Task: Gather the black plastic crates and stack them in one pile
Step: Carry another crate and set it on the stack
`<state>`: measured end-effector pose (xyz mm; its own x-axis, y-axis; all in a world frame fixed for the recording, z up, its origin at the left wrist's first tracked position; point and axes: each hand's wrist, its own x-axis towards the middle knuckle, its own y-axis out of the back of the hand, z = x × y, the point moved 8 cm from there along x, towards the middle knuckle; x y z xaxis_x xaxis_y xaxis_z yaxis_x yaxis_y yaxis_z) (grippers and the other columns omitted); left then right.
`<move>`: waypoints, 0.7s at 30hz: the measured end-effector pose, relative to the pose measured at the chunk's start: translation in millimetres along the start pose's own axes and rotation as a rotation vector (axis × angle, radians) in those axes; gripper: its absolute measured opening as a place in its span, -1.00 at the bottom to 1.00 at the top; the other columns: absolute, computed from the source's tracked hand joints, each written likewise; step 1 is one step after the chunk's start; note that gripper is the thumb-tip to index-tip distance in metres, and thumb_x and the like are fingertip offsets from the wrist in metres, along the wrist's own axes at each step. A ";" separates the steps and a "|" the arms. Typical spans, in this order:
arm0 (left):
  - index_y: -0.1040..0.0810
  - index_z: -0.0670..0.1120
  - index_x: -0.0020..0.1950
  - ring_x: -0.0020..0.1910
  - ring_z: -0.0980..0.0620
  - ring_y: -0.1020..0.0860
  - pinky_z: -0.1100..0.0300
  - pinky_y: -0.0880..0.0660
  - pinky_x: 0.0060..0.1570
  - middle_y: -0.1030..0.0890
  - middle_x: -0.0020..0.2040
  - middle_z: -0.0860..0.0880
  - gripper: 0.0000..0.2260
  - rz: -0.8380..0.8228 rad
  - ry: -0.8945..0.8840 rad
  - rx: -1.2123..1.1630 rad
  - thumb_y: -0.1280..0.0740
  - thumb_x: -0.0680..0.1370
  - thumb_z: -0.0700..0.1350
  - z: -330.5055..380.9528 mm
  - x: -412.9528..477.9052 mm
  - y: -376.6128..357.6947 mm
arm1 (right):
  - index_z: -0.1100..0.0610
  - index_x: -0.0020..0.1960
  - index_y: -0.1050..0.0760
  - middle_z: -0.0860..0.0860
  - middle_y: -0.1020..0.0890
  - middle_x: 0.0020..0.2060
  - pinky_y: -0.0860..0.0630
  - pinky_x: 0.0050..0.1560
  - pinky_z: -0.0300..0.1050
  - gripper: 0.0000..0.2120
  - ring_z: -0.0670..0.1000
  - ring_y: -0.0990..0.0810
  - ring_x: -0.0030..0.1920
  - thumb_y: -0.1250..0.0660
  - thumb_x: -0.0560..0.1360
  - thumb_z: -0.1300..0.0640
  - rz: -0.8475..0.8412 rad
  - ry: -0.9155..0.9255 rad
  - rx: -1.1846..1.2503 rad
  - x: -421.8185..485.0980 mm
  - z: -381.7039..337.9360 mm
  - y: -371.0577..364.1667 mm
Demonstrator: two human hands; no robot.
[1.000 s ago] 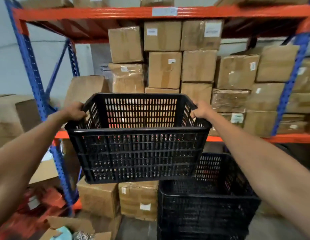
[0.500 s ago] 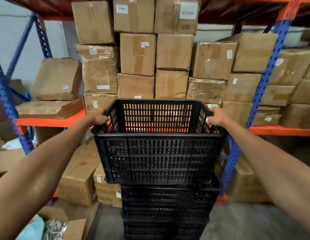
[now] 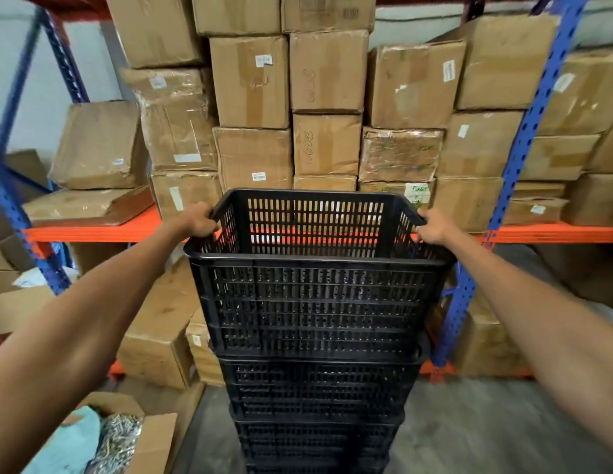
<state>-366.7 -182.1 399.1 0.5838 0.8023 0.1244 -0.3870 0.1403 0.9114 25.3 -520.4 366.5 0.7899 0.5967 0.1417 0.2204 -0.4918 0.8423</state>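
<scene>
Item one, rack [image 3: 92, 230] loaded with cardboard boxes [image 3: 253, 83]: backdrop only. Item two, pile of black crates [image 3: 315, 405] on the floor [image 3: 469, 422] before it, with the top crate [image 3: 315, 302] level and meeting the pile, though I cannot tell if it is fully seated. Items three and four, my left grip [image 3: 197, 220] and right grip [image 3: 433, 227], each curled over that crate's side rim; I judge this stacking almost done, with release left, plus any crates out of view.
</scene>
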 end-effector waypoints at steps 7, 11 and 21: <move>-0.56 -0.17 0.23 -0.05 -0.11 -0.55 0.10 -0.48 -0.02 -0.62 0.07 -0.23 -0.69 0.008 0.010 0.024 -0.34 0.50 -0.18 6.5 -5.5 -3.6 | 0.18 0.41 -0.42 0.21 -0.60 0.21 -0.50 0.16 -0.03 -0.41 0.20 -0.57 0.21 -0.43 0.40 0.24 -0.017 -0.018 -0.044 -0.8 6.4 5.1; -0.55 -0.17 0.24 0.06 -0.18 -0.59 0.08 -0.47 -0.02 -0.62 0.10 -0.24 -0.69 0.033 0.003 0.028 -0.34 0.51 -0.16 6.2 -13.2 -9.0 | 0.16 0.48 -0.32 0.17 -0.58 0.27 -0.49 0.25 0.02 -0.36 0.18 -0.54 0.27 -0.41 0.43 0.23 0.024 -0.016 -0.053 -7.7 7.5 8.0; -0.58 -0.21 0.16 0.00 -0.22 -0.60 0.08 -0.43 -0.10 -0.64 0.01 -0.29 -0.75 0.094 -0.069 0.107 -0.30 0.53 -0.15 3.7 -5.7 -14.5 | 0.18 0.19 -0.48 0.25 -0.61 0.08 -0.50 0.03 -0.02 -0.71 0.26 -0.57 0.11 -0.26 0.48 0.16 0.094 0.057 -0.318 -25.3 -10.0 10.5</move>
<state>-361.8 -190.8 386.6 0.5976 0.7667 0.2345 -0.3661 0.0007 0.9306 1.9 -534.3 377.0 0.7630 0.5971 0.2478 -0.0484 -0.3295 0.9429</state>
